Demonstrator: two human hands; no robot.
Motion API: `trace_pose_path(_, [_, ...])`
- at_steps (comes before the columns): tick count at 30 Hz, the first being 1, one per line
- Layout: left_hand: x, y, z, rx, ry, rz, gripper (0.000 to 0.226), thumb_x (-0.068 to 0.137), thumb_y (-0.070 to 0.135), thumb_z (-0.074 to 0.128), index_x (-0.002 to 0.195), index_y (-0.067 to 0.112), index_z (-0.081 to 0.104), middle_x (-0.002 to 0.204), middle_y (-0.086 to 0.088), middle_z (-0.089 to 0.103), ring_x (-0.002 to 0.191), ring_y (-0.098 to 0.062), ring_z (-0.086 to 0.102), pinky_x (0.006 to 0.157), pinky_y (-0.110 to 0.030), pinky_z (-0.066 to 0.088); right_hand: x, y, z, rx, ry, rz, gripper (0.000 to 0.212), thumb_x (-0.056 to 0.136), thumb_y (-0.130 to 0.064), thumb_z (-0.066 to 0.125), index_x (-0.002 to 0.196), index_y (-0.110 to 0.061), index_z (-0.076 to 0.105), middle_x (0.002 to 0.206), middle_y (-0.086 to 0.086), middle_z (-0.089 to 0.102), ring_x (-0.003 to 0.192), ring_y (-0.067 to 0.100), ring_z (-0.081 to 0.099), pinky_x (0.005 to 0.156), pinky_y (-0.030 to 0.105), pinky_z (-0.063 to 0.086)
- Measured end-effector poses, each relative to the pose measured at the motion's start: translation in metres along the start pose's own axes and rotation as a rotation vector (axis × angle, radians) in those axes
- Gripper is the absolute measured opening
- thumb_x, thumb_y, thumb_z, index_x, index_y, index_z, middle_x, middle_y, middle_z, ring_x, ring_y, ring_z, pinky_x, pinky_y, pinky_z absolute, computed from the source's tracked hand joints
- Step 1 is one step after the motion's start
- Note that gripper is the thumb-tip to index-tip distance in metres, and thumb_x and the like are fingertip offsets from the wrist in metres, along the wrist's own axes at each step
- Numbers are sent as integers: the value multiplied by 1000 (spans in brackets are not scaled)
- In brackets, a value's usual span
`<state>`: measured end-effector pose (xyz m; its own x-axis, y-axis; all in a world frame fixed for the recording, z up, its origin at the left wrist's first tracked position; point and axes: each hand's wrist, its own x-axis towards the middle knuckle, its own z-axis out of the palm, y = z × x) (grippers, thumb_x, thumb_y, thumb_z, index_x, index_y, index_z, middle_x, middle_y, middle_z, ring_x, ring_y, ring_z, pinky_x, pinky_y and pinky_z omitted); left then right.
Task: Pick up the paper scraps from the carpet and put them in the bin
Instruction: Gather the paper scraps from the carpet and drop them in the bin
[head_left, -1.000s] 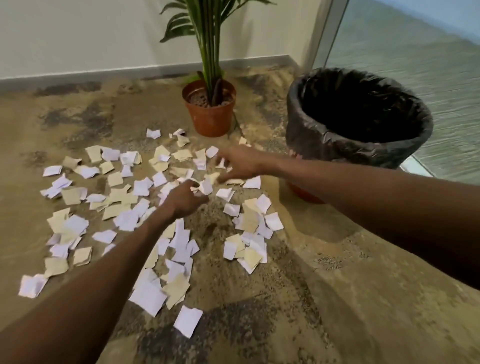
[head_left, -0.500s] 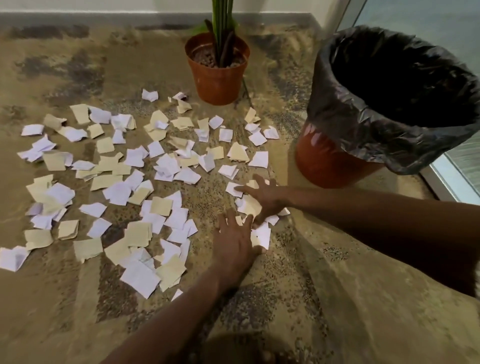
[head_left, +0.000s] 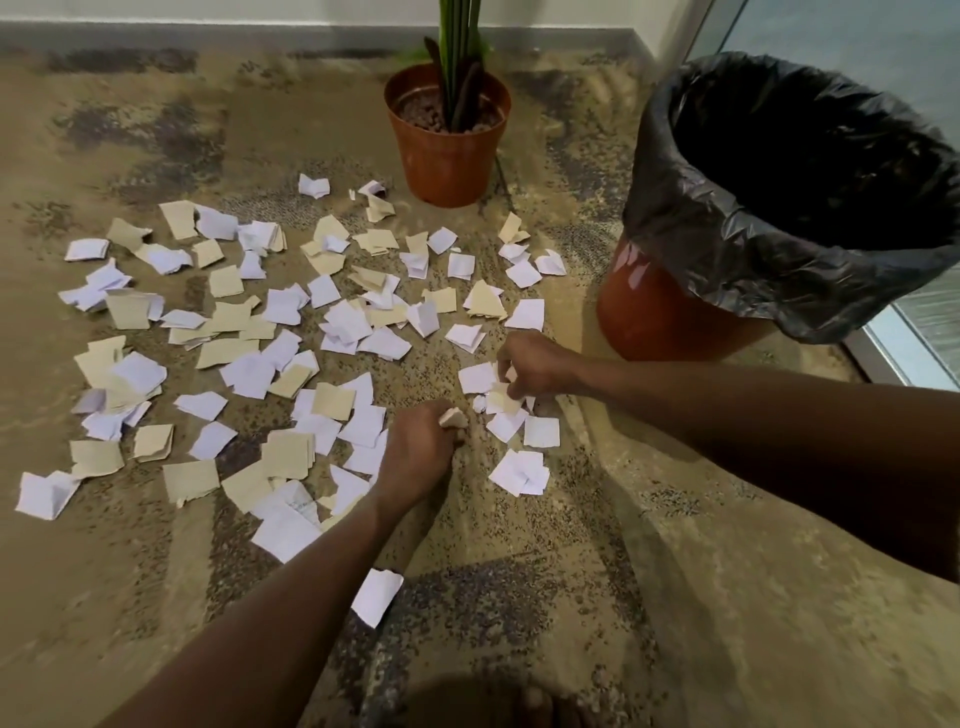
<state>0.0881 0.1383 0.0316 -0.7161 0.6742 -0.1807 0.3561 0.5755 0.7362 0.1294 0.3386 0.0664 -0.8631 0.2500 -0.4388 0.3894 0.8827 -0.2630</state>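
Several white and tan paper scraps (head_left: 270, 332) lie scattered over the brown patterned carpet (head_left: 675, 597), mostly left of centre. My left hand (head_left: 415, 452) is fisted low on the carpet, with a crumpled tan scrap (head_left: 453, 418) poking out of its grip. My right hand (head_left: 535, 366) is curled over a small cluster of scraps (head_left: 511, 405) and pinches some of them. The bin (head_left: 649, 306), orange with a black liner (head_left: 737, 249), stands at the right, close behind my right forearm, its mouth open and dark.
A terracotta plant pot (head_left: 447, 150) with green stems stands at the back centre, beside the bin. A grey skirting board runs along the far wall. A glass panel and metal frame (head_left: 878, 358) border the right edge. Toes (head_left: 535, 701) show at the bottom.
My left hand went from flat on the carpet to a fist holding a tan scrap. My right hand has drawn scraps together under its fingers. The view has tilted down and closer.
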Motion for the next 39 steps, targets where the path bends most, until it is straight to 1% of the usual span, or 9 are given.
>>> trace_pose_path(4, [6,2,-17,-104,71,-143,11,94,22,60,92,15,69,74,5,64,67,-10,59,55,-21,39,3,-6,-23,189,7,52,16,77,-1,79,90,3,70,92,17,71,74,27,73,48,22,53])
trace_pose_path(8, [19,15,-34,-126,108,-170,23,98,21,51,104,4,64,97,-14,70,89,-32,64,74,-31,47,-3,-15,-53,425,34,60,13,76,6,78,85,10,68,86,24,71,59,21,69,49,22,56])
trace_pose_path(12, [25,41,-63,-461,91,-173,24,97,5,41,114,6,58,111,-18,62,94,-35,66,83,-51,58,-16,-26,-90,514,105,51,18,75,6,78,88,12,68,84,20,70,63,23,71,55,26,60])
trace_pose_path(15, [36,64,-87,-581,108,-186,38,94,-5,41,128,7,53,120,-15,57,100,-32,64,85,-49,58,-29,-30,-120,601,166,37,16,76,8,77,89,11,68,81,17,69,66,25,71,58,27,61])
trace_pose_path(19, [52,103,-116,-662,80,-150,36,91,-19,42,123,-5,50,131,-35,46,115,-46,55,89,-48,56,-52,-29,-160,714,288,15,10,79,10,73,86,8,67,80,18,67,73,29,71,70,36,63])
trace_pose_path(27, [67,211,-135,-765,-33,-21,38,94,-12,34,122,8,50,130,-17,46,118,-32,52,79,-34,60,-102,1,-228,880,587,49,14,76,12,74,86,16,65,87,23,67,74,32,71,66,38,63])
trace_pose_path(32, [72,282,-118,-788,-95,109,31,94,-11,41,118,4,54,99,-7,56,93,-21,60,77,-33,60,-134,46,-254,886,759,237,27,72,12,77,95,17,65,79,19,65,63,29,72,60,38,62])
trace_pose_path(36, [68,331,-91,-727,-273,94,15,98,7,51,107,3,62,110,-7,64,98,-16,58,84,-29,55,-152,84,-252,670,806,443,19,66,7,82,70,3,64,76,19,64,54,23,69,49,30,58])
trace_pose_path(39, [60,356,-75,-770,-472,115,30,97,27,55,117,8,65,117,-5,68,110,-22,62,103,-44,48,-159,101,-245,477,799,605,27,66,-5,85,89,0,73,81,15,67,57,20,62,51,25,51])
